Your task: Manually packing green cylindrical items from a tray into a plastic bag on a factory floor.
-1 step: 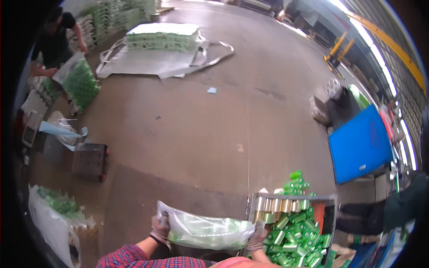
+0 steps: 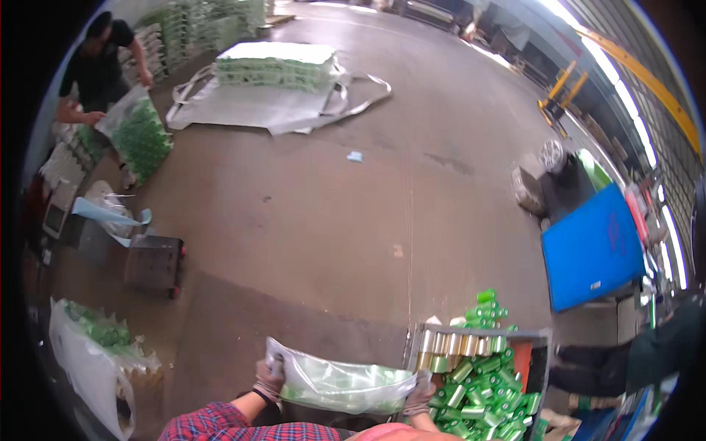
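A clear plastic bag (image 2: 342,386) is stretched sideways in front of me, with green showing through it. My gloved left hand (image 2: 270,381) is closed on its left end, and my gloved right hand (image 2: 421,395) grips the right end. Right beside my right hand stands a grey-rimmed bin (image 2: 550,356) heaped with shiny green cylinders (image 2: 489,378), which look like spools or rolls. Along its far side are several gold cylinders (image 2: 447,344). More green cylinders (image 2: 485,312) lie just past the far rim.
At the far left a co-worker (image 2: 99,70) holds a bag of green pieces (image 2: 140,140). A white sheet with straps (image 2: 243,110) bears a green stack (image 2: 276,70). A dark low platform (image 2: 154,268), a filled white sack (image 2: 77,360), a blue box (image 2: 592,250) and another person (image 2: 654,349) stand around.
The whole view has shifted slightly, so the surroundings sit a little lower and to the right. Both hands still hold the bag.
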Motion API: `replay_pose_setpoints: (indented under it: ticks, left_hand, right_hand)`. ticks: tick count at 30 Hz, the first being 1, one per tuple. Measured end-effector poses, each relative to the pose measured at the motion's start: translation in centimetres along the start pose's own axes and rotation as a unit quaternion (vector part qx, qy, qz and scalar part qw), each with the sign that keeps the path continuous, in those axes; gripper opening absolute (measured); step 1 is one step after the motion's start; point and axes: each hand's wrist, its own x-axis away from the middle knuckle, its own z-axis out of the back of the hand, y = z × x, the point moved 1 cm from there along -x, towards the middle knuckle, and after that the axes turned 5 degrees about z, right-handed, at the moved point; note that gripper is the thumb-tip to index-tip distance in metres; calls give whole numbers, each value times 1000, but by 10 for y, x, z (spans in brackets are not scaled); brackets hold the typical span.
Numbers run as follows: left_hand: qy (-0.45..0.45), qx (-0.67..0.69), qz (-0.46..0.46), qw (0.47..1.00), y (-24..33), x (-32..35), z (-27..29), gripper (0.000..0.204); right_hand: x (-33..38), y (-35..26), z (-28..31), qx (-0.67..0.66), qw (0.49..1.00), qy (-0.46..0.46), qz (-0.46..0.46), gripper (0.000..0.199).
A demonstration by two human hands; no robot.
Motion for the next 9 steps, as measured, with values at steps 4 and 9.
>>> replay_pose_setpoints:
  ticks: [4, 9]
  left_hand:
    - [-74, -119, 215, 967, -23, 25, 6, 43]
    - [-76, -123, 448, 882, -31, 33, 41, 61]
  right_hand:
    - [0, 94, 24, 161, 980, -23, -117, 40]
    - [51, -3, 45, 185, 950, -50, -248, 58]
